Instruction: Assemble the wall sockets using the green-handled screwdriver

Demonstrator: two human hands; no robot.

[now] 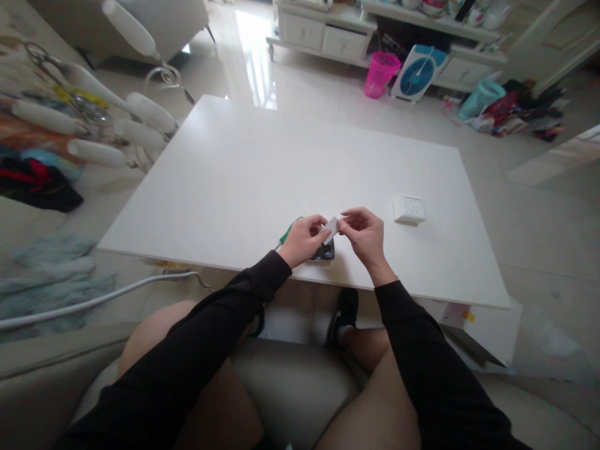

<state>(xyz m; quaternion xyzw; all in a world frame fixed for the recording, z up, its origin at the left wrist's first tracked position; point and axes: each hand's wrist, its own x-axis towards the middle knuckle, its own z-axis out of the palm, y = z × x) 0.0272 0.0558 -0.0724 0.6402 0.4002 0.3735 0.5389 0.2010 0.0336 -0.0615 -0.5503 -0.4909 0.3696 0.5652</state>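
My left hand [305,239] is closed, its thumb and fingers pinching a small flat white rectangular piece [331,230]. At the piece's right edge, the fingertips of my right hand [364,232] are pinched together on it. Below the piece, a black-topped box with a pale lower edge [324,252] rests near the table's front edge, partly covered by my left hand. A green-handled screwdriver [285,236] lies behind that hand, mostly hidden, its thin metal shaft toward the front. To the right stands a white wall socket [409,209] on its box.
The white table [225,169] spans the middle of the view. A white floor lamp [135,112] with several shades leans in at the left. A white cable [103,300] curves near the front left edge. On the floor beyond are a pink basket [380,75] and a blue-and-white fan [417,75].
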